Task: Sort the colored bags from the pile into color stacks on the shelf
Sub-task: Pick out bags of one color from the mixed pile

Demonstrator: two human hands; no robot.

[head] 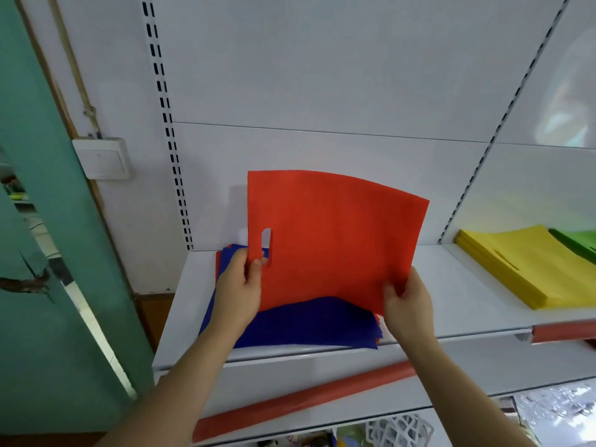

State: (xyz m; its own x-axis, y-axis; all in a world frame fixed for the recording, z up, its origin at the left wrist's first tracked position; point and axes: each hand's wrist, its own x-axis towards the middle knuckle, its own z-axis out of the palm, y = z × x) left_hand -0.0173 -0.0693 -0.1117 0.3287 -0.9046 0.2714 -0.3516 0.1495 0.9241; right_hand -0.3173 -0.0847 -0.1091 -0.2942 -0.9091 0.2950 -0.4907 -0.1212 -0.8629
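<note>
A flat red bag (335, 233) with a cut-out handle slot stands lifted above the pile on the white shelf (451, 301). My left hand (240, 285) pinches its left edge beside the slot. My right hand (408, 304) grips its lower right corner. Under it lies the pile (309, 324), with blue bags on top and red edges showing at the left side. A yellow stack (529, 266) lies on the shelf to the right, and a green stack (580, 243) sits just past it at the frame's edge.
The white back panel (322, 91) rises behind the shelf, with slotted uprights at both sides. A green door (48, 253) stands at the left. A red price strip (296, 398) runs along a lower shelf, and a white basket (400, 430) sits below.
</note>
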